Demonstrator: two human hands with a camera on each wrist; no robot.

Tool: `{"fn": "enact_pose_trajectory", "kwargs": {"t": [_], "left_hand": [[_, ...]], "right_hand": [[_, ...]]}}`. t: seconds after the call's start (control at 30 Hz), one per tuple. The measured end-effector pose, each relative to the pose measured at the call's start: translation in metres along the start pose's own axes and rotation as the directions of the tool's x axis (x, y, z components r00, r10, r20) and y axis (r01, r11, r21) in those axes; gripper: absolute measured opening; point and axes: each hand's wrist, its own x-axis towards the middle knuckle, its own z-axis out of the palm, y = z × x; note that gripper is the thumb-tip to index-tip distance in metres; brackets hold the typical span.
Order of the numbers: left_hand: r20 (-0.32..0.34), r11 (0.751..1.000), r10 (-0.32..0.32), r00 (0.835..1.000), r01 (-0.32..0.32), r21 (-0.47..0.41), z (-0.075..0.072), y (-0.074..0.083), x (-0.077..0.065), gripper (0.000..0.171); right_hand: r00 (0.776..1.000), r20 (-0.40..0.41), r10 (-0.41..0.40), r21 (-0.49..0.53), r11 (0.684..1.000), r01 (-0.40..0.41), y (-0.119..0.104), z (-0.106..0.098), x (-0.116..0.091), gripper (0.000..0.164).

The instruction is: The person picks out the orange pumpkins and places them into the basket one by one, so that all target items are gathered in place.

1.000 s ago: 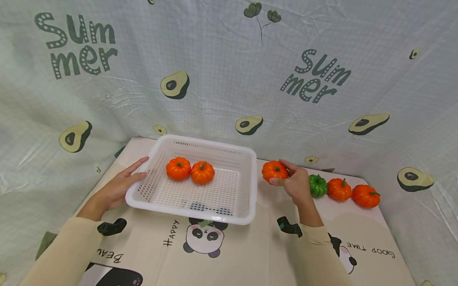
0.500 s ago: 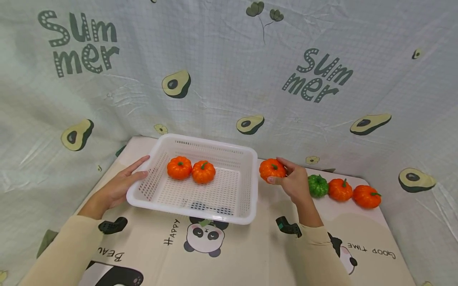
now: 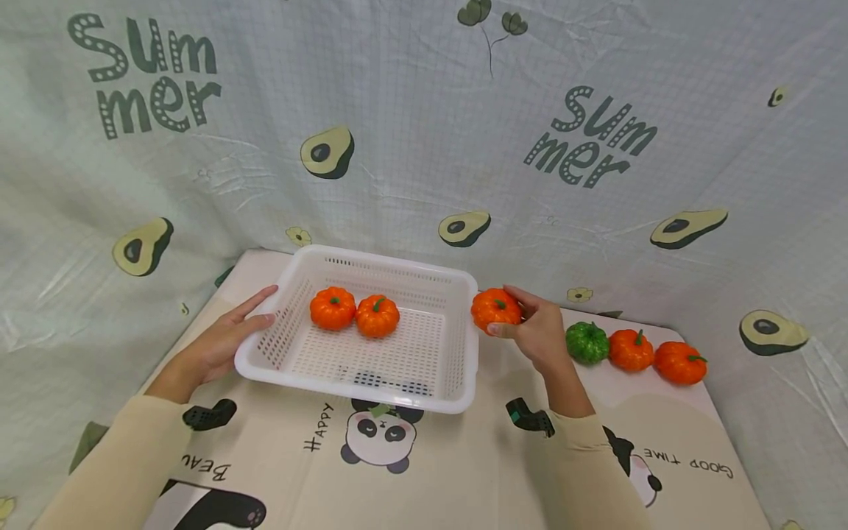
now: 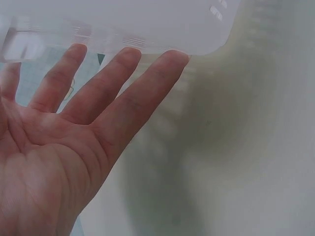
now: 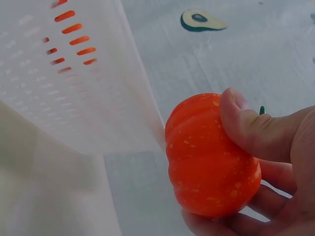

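A white perforated plastic basket [image 3: 358, 401] stands at the middle, with two small orange pumpkins [image 3: 333, 308] side by side in its left half. At its left side is my left hand [image 3: 221, 342], thumb over the rim. The left wrist view shows this hand's straight fingers [image 4: 133, 101] with their tips at the basket's outer side. My right hand [image 3: 542, 331] grips another orange pumpkin [image 3: 495, 309] between thumb and fingers. This pumpkin is just outside the basket's right wall, overlapping the rim in the head view. Its green stem shows beside the thumb in the right wrist view.
A green pumpkin [image 3: 587, 343] and two orange pumpkins [image 3: 631, 350] sit in a row at the back right of the table. A printed cloth [image 3: 397, 184] hangs behind. The table cover [image 3: 464, 471] bears panda drawings.
My right hand has moved a little left with its pumpkin, up to the basket's right rim. The left hand and the basket hold their places.
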Motion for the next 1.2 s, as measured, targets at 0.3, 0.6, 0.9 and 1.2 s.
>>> {"fn": "enact_pose_trajectory", "kwargs": {"t": [0.3, 0.6, 0.9, 1.2], "left_hand": [[0.002, 1.000, -0.006, 1.000, 0.006, -0.009, 0.000, 0.001, 0.000, 0.073], [0.025, 1.000, -0.002, 1.000, 0.003, -0.025, -0.001, 0.002, 0.000, 0.073], [0.019, 1.000, -0.007, 1.000, 0.008, -0.029, 0.000, 0.002, 0.000, 0.073], [0.012, 1.000, -0.001, 1.000, 0.001, -0.014, 0.000, 0.002, -0.001, 0.072]], "right_hand": [[0.999, 0.017, -0.031, -0.008, 0.999, 0.031, -0.006, 0.006, 0.001, 0.078], [0.997, 0.033, -0.073, 0.002, 0.997, 0.073, -0.008, 0.012, 0.002, 0.078], [0.994, 0.048, -0.100, -0.015, 0.995, 0.101, -0.017, 0.021, 0.002, 0.076], [0.991, 0.063, -0.120, -0.020, 0.992, 0.121, -0.023, 0.028, 0.004, 0.076]]}}
